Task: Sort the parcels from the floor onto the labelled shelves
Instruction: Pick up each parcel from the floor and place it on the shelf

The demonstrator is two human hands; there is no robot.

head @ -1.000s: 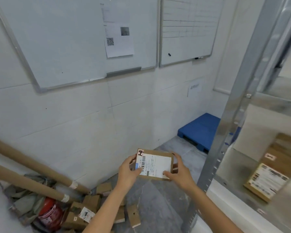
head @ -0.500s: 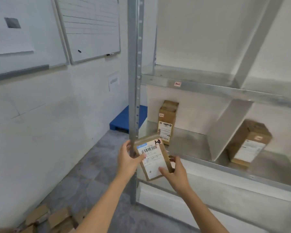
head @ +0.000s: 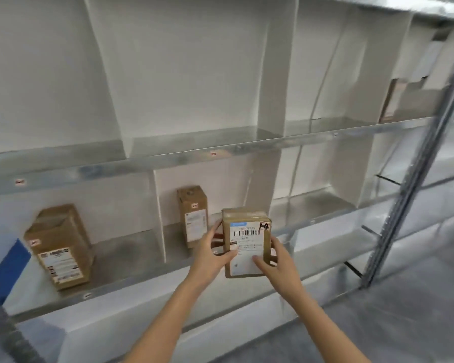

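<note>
Between both hands (head: 247, 260), upright parcel (head: 247, 242)

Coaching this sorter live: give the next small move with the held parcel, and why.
Probably lean in and read the small red-and-white shelf tags before placing. The left hand and right hand grip the brown cardboard parcel with a white label, pen-marked at its corner, before the lower metal shelf; the tags are too blurred to match.

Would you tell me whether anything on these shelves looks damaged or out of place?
Nothing is clearly wrong. The left shelf parcel has a rumpled top, possibly wrinkled tape; blur hides more. The middle parcel stands upright; the left hand and right hand hold the H4 parcel.
</note>
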